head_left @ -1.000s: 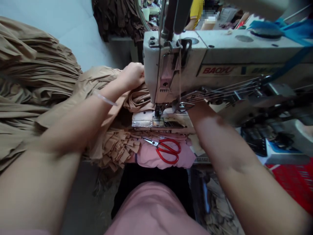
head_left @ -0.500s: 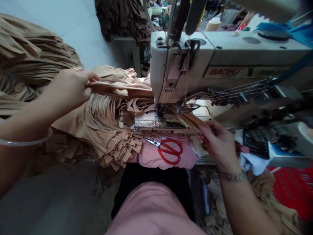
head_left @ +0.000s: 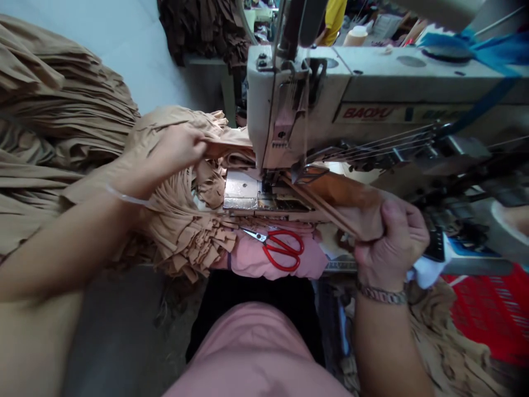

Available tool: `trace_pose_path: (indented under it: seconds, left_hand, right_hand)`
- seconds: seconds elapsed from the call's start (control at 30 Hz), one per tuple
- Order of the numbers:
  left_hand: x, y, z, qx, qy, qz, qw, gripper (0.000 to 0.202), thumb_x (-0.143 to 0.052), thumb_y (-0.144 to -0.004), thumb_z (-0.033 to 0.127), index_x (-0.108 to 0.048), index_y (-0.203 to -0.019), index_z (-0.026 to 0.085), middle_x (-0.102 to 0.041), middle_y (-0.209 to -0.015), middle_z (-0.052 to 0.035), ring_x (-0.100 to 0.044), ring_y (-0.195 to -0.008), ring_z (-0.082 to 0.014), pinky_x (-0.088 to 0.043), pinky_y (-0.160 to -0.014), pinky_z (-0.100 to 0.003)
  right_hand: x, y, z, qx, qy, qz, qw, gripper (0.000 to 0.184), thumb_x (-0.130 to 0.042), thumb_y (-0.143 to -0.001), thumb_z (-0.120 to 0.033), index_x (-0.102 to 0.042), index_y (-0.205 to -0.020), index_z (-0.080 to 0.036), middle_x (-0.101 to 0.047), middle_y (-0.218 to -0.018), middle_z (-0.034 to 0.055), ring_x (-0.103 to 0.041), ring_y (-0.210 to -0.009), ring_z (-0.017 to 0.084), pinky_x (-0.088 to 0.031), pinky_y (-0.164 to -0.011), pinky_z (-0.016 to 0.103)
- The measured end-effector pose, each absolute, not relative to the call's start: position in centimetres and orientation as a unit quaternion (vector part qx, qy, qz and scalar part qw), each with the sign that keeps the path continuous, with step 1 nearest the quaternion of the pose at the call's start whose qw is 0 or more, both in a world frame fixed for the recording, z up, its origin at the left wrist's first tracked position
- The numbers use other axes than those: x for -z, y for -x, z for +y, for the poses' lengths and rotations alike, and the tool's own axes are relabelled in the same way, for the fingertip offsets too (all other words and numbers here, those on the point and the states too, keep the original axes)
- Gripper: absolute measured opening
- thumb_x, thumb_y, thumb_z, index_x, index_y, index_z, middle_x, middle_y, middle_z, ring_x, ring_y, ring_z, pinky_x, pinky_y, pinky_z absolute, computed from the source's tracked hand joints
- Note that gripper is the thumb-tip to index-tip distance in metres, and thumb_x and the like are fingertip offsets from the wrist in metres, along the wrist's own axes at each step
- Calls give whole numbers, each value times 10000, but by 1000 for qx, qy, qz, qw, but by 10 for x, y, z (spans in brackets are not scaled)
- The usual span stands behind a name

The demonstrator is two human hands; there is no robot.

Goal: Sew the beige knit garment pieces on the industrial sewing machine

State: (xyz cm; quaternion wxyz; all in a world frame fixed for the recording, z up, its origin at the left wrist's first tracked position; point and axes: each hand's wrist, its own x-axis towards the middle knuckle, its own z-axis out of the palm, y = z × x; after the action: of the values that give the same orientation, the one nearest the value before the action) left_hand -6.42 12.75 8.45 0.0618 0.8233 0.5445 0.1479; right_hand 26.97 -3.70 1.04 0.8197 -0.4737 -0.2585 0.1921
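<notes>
A white sewing machine stands before me, with a tan fabric piece running under its head. My right hand, right of the needle area, grips that fabric between thumb and fingers. Left of the machine head, my left hand is closed on tan fabric at the edge of the work. Whether both hands hold the same piece is hidden by the machine head. Red-handled scissors lie on pink cloth at the front edge, below the metal needle plate.
Piles of tan fabric pieces fill the left side. Dark brown pieces hang at the back. A phone lies at the right, partly hidden by my hand, and a red basket stands lower right. A thread cone is behind the machine.
My left hand has moved right, toward the machine head. My right hand has moved right and slightly down, drawing out a wider stretch of tan fabric. The scissors stay on the pink cloth.
</notes>
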Motion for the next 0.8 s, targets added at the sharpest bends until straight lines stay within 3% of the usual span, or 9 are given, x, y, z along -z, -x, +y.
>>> trace_pose_path:
  seconds: [0.1, 0.17, 0.23, 0.3, 0.37, 0.43, 0.57, 0.7, 0.8]
  left_hand:
    - [-97, 81, 118, -151, -765, 609, 149, 275, -491, -927, 221, -667, -1116, 128, -602, -662, 4, -468, -556, -108, -351, -555, -227]
    - [-100, 76, 99, -123, -758, 601, 221, 277, -481, -971, 326, -611, -1156, 165, -590, -670, 17, -488, -494, -101, -359, -518, -222]
    - [-97, 63, 81, -73, -788, 584, 180, 292, -519, -967, 442, -601, -1064, 179, -595, -673, 5, -522, -498, -121, -348, -516, -234]
    - [-93, 55, 70, -23, -816, 576, 47, 327, -513, -968, 490, -610, -987, 179, -602, -673, -30, -563, -556, -166, -326, -539, -257]
    - [-90, 55, 67, 16, -816, 573, -76, 347, -459, -991, 476, -627, -998, 173, -611, -691, -66, -586, -612, -207, -297, -555, -277]
    - [-86, 63, 68, 20, -819, 560, -124, 338, -418, -1007, 423, -628, -1044, 161, -630, -744, -91, -593, -648, -219, -285, -562, -289]
    - [-80, 67, 69, -103, -858, 493, -95, 322, -431, -1000, 391, -639, -1059, 152, -663, -922, -122, -599, -738, -212, -352, -613, -301]
    - [-84, 48, 67, -161, -855, 493, 9, 380, -491, -973, 506, -658, -870, 181, -615, -684, -47, -543, -627, -167, -357, -611, -281]
    - [-88, 46, 75, -133, -833, 537, 2, 508, -379, -1003, 544, -661, -777, 187, -596, -625, -52, -522, -587, -171, -348, -605, -295]
  right_hand:
    - [3, -265, -43, -243, 515, -285, 771, 188, -867, -604, -293, -750, -736, -227, -707, -721, -32, -607, -619, 102, -534, -639, 249]
    - [9, -253, -44, -291, 539, -336, 715, 210, -874, -615, -308, -769, -781, -235, -733, -748, -22, -625, -629, 110, -536, -632, 252]
    - [10, -237, -43, -325, 545, -390, 667, 204, -861, -653, -332, -782, -819, -242, -754, -795, -8, -657, -676, 129, -551, -663, 266]
    - [8, -226, -42, -338, 542, -415, 648, 202, -856, -667, -354, -788, -822, -245, -758, -795, -5, -666, -683, 134, -557, -666, 263]
    - [6, -224, -42, -337, 546, -407, 651, 221, -862, -658, -365, -788, -826, -241, -758, -789, -5, -662, -665, 129, -554, -645, 253]
    - [6, -231, -45, -333, 556, -384, 658, 257, -866, -649, -395, -784, -827, -228, -757, -782, 2, -654, -639, 126, -549, -617, 248]
    - [9, -241, -51, -343, 559, -383, 650, 292, -802, -733, -461, -776, -897, -221, -763, -846, 18, -670, -680, 135, -550, -637, 252]
    - [7, -235, -51, -334, 550, -444, 623, 240, -783, -774, -415, -771, -929, -233, -757, -869, 4, -676, -741, 136, -542, -681, 239]
    - [5, -238, -50, -305, 555, -416, 652, 223, -772, -782, -420, -763, -895, -227, -740, -822, 0, -653, -691, 132, -529, -629, 238]
